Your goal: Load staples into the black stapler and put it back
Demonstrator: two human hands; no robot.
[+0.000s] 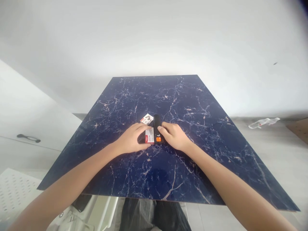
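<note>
In the middle of the table, my left hand (pixel 132 138) grips a small red-and-white staple box (pixel 149 136) between thumb and fingers. Pressed up beside it on the right is a black stapler (pixel 157 123) with an orange patch near its front end. My right hand (pixel 175 136) holds the stapler from its right side, the thumb lying on top. Just beyond my left fingertips rests a second small white box (pixel 147 119) with a dark picture and a red corner, set at an angle. My right fingers are partly hidden behind the hand.
The dark blue marbled table (pixel 154 179) stands against a white wall. A clear plastic bottle (pixel 263 123) lies on the floor at right, near a brown cardboard piece (pixel 299 130). At left are a white cabinet with a dark handle (pixel 29 138) and a perforated white surface (pixel 14 192).
</note>
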